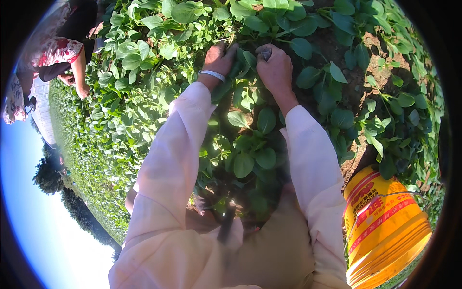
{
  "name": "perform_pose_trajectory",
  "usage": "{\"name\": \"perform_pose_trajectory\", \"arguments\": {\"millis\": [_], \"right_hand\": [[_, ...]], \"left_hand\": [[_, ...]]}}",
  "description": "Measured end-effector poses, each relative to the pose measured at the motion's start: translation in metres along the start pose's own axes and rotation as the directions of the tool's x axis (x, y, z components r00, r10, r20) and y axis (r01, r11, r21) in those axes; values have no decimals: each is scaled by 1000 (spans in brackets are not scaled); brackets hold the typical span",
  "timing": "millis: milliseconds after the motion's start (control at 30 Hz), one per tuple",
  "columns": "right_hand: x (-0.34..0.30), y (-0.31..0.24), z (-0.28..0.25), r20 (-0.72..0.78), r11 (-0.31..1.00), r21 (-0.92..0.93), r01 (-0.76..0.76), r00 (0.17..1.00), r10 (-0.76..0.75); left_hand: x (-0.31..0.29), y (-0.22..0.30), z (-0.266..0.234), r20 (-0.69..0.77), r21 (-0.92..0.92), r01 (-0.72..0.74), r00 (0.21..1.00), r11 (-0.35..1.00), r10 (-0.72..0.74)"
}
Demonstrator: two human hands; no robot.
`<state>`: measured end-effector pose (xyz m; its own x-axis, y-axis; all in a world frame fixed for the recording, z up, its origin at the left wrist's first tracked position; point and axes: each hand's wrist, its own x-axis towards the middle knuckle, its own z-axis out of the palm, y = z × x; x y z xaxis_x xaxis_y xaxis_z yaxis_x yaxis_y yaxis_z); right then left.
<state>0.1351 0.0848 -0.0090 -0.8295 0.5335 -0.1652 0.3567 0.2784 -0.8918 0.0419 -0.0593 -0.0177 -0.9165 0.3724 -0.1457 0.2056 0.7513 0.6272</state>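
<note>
Pale sleeves (166,144), right hand (276,69) mostly hiding dark object (266,55)

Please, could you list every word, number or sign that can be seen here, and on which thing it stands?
Yellow bucket: red and dark printed characters on its side; I leave the wording uncopied.
Pale wristband: any marks are too small to read.

leaves (302,48) ahead, soil gap (373,44) right, bucket (385,224) nearer
</note>
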Motion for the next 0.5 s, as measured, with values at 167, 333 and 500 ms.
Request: {"name": "perform_pose_trajectory", "arguments": {"millis": [167, 333, 500], "right_hand": [[-12, -11, -11, 52, 997, 75, 23, 998, -27], [1, -3, -8, 99, 985, -104, 136, 987, -126], [15, -15, -4, 145, 986, -121, 116, 985, -98]], "left_hand": [[22, -16, -15, -128, 296, -286, 933, 911, 335], [55, 6, -4, 132, 655, -373, 913, 657, 386], [87, 12, -3, 165, 721, -100, 986, 685, -29]]}}
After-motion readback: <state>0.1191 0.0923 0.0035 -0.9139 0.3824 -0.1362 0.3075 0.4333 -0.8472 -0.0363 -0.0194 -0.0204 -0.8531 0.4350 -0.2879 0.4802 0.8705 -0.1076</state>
